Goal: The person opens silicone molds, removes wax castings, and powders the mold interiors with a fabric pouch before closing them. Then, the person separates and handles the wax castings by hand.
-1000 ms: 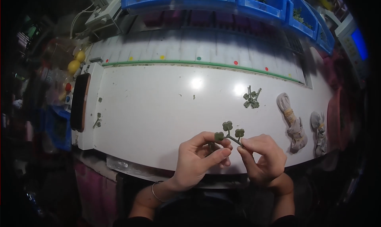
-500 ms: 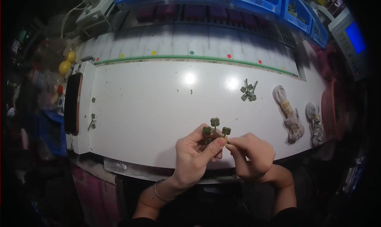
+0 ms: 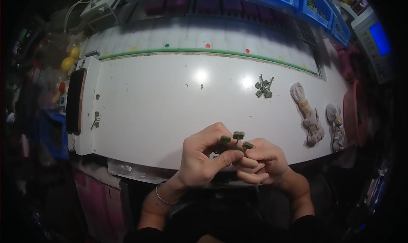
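Close together over the near edge of the white tabletop (image 3: 140, 111), both hands are at a small branched green sprig with four-lobed, clover-like heads (image 3: 238, 135). My left hand (image 3: 204, 156) is closed on it, thumb pressed across the stem. From the other side, my right hand (image 3: 268, 157) has its fingers bent against the sprig's lower part and the left fingertips. Most of the stem is hidden behind the fingers. Beyond the hands, a bunch of similar sprigs (image 3: 264, 88) lies on the table.
Two tied bundles of pale cloth strips (image 3: 308, 115) lie at right, beside a reddish tub (image 3: 355, 113). A dark phone (image 3: 76, 100) rests on the left ledge, near loose green bits (image 3: 96, 120). Behind a green edge runs a belt with coloured dots (image 3: 182, 35); blue bins (image 3: 316, 7) stand above.
My right hand has moved in against the left, its fingers now curled under the sprig. The sprig has tipped, showing its heads more edge-on. The belt's coloured dots have shifted left.
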